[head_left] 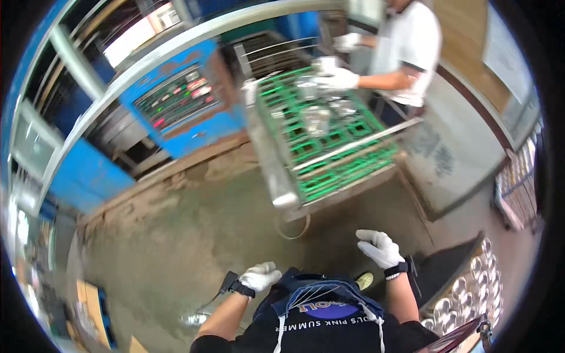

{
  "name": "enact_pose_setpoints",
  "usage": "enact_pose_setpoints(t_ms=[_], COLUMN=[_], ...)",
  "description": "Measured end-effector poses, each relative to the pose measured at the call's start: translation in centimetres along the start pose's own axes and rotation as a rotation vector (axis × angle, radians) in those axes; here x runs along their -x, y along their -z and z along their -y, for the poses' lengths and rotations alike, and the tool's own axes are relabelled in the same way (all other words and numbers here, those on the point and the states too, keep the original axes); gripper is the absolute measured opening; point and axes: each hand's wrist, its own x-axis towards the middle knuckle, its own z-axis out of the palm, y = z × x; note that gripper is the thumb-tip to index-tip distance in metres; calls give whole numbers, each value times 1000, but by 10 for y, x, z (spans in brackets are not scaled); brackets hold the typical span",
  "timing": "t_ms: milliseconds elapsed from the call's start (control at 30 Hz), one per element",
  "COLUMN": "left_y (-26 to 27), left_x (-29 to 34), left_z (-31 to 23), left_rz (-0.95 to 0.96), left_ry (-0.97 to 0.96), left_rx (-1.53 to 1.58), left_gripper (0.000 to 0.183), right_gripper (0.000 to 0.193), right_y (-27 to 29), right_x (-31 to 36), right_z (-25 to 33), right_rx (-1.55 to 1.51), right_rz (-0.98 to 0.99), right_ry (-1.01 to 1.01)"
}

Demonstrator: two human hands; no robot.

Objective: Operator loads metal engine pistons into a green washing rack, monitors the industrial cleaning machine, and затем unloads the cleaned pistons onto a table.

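Observation:
My left hand, in a white glove with a black band at the wrist, hangs in front of my waist. Its fingers are loosely bent and a little apart, with nothing seen in them. To the right, my gloved right hand is held out over the floor, thumb apart from the fingers and nothing in it. Both hands are apart from the metal cart ahead. On the cart's green slotted rack stand several clear glass jars. A co-worker's gloved hand is at the jars on the far side.
A co-worker in a white shirt stands at the cart's far right. Blue machinery with a lit control panel lines the left. Stacked clear glassware is close by my right side. Cardboard lies at lower left on the stained floor.

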Motion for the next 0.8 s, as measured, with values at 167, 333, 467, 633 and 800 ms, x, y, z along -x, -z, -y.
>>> enact_pose_setpoints(t_ms=[167, 333, 467, 633, 800], left_y=[24, 72, 103, 216, 320], left_x=[65, 75, 28, -40, -93], left_z=[96, 99, 126, 130, 152], left_rz=[-339, -460, -384, -601, -624], left_ry=[384, 452, 357, 168, 242], left_rx=[333, 917, 960, 687, 552], left_gripper=[76, 96, 109, 100, 96], right_gripper=[41, 43, 44, 46, 39], right_y=[-117, -176, -222, -286, -328], right_x=[-79, -145, -196, -268, -344], right_z=[41, 50, 64, 119, 201], right_rx=[260, 268, 273, 81, -57], right_rz=[346, 502, 598, 841, 703], right_ry=[401, 175, 151, 122, 216])
